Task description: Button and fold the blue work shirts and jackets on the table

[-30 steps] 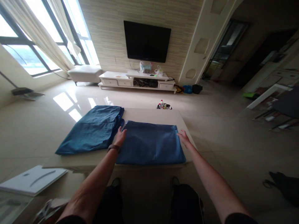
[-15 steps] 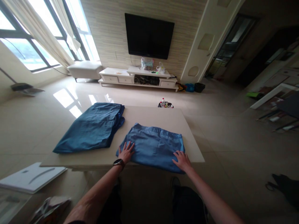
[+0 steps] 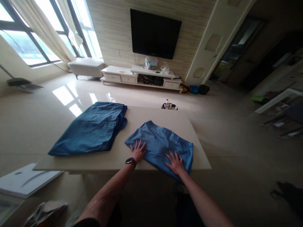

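A folded blue cloth garment (image 3: 163, 142) with a waistband-like far edge lies askew on the table, its near right corner hanging over the front edge. My left hand (image 3: 138, 152) rests flat on its left part, fingers spread. On the near right part lies my right hand (image 3: 174, 162), fingers also apart and palm down. Neither hand grips the cloth. To the left, a larger folded piece of darker blue fabric (image 3: 87, 130) covers that side of the table, apart from both hands.
The pale table (image 3: 139, 113) ends just in front of me. Beyond it stand a bin (image 3: 169, 106) with a bottle in it and a low white TV cabinet (image 3: 120, 75). A white flat box (image 3: 26, 179) lies at lower left, and a grey bench (image 3: 86, 66) is by the window.
The garment has turned clockwise and slid right under my hands. My left hand has moved right, my right hand left and nearer, so they are closer together. The darker fabric stays put.
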`<state>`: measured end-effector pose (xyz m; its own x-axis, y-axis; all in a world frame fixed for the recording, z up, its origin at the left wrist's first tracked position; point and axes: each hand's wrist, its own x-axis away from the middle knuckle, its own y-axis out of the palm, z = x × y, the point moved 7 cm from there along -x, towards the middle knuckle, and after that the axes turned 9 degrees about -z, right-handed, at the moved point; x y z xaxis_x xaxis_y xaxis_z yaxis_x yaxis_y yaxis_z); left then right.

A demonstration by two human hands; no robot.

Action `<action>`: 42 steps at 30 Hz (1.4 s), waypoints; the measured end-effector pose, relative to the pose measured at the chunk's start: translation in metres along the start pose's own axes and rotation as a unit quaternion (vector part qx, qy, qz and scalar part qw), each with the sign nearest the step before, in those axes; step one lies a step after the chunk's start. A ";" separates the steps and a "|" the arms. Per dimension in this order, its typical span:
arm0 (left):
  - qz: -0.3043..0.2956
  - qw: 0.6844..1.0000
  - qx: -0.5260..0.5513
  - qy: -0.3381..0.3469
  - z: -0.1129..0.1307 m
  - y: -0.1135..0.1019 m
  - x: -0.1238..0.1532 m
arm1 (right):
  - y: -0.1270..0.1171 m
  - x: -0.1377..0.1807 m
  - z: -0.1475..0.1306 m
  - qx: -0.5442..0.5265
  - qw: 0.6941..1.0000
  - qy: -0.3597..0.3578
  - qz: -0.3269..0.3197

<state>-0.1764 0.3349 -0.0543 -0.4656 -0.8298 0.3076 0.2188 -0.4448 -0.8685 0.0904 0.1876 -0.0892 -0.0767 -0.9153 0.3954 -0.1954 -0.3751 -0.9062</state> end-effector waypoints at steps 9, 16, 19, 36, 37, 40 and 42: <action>0.007 0.975 0.156 0.159 0.103 0.022 0.046 | -0.007 -0.029 0.017 -0.069 0.977 0.196 0.038; -0.082 0.966 0.162 0.185 0.096 0.020 0.076 | -0.041 -0.056 0.032 -0.143 0.945 0.293 -0.006; -0.059 0.966 0.164 0.190 0.097 0.000 0.074 | -0.049 -0.048 0.023 -0.105 0.960 0.259 -0.029; -0.052 0.975 0.143 0.161 0.080 -0.020 0.074 | -0.045 -0.073 0.060 -0.024 0.980 0.196 0.021; -0.060 0.975 0.142 0.163 0.079 -0.019 0.072 | -0.052 -0.081 0.067 -0.026 0.979 0.202 0.019; -0.073 0.973 0.148 0.161 0.074 -0.016 0.066 | -0.072 -0.107 0.088 -0.031 0.976 0.215 0.017; -0.068 0.973 0.154 0.159 0.072 -0.015 0.064 | -0.086 -0.125 0.100 -0.040 0.975 0.216 0.020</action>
<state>-0.1479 0.2643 0.0058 -0.7389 -0.6318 0.2343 0.3605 -0.6644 -0.6547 0.2140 0.3196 -0.0761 -0.4869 -0.7752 0.4024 -0.2575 -0.3128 -0.9143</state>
